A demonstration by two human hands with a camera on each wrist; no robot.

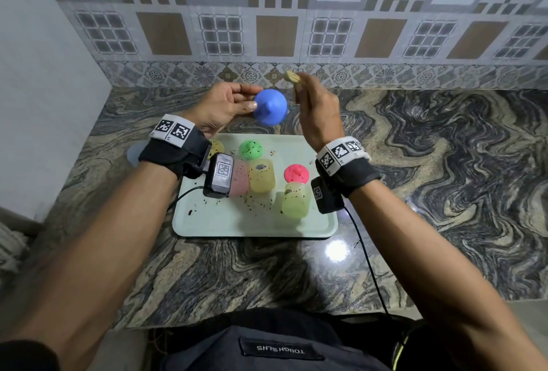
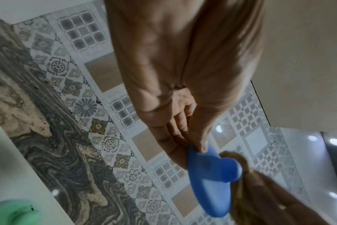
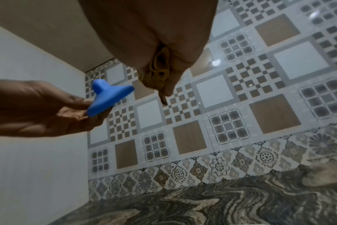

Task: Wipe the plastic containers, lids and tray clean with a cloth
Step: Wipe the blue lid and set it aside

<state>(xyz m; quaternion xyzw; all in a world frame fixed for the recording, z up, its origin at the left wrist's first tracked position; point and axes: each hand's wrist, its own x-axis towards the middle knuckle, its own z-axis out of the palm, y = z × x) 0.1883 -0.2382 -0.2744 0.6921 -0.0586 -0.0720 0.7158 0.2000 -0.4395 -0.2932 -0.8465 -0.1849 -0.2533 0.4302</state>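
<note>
I am holding the blue lid point(image 1: 270, 107) by its rim with my left hand point(image 1: 221, 109), only the thumb on top and the fingertips under it, so the grasp is a light pinch and not a full clasp. My right hand point(image 1: 318, 115) is clenching the yellowish cloth point(image 1: 292, 76) in a bundle, raised just beside the lid; I cannot tell if the cloth is touching it now. Both are hanging in the air above the far edge of the tray point(image 1: 207, 227).

I think the main risk is here: if I am pushing the cloth hard against the lid, the pinch may be slipping and the lid may be falling on the green lid point(image 1: 251, 149) or the yellow container point(image 1: 261, 175) below. These are still standing on the tray among dark crumbs, so a fall could be scattering the dirt onto the counter point(image 1: 444, 163) and making the blue lid dirty again.
</note>
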